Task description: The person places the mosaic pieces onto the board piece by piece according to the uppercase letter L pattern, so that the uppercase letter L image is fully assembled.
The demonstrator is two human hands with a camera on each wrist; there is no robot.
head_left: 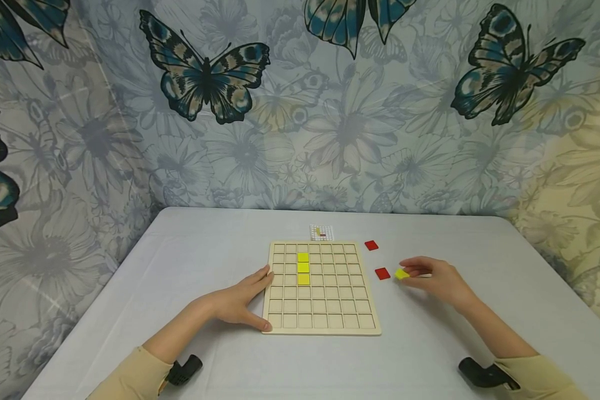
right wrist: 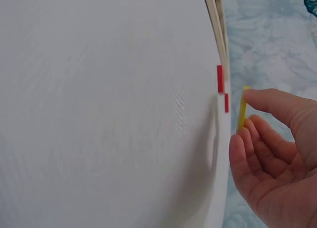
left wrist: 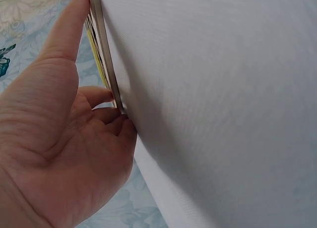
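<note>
The right hand, pinching a yellow tile, has free room over the table to its right and toward the person. Just to its left, one red tile lies between it and the grid board; a second red tile lies farther ahead. Both lie flat, leaving room above. The left hand blocks the board's left edge; ahead of both hands lies a card.

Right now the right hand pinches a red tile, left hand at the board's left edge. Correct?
Wrong colour: the right hand pinches a yellow tile, per the head view. The left hand is at the left edge of the board, as stated.
</note>
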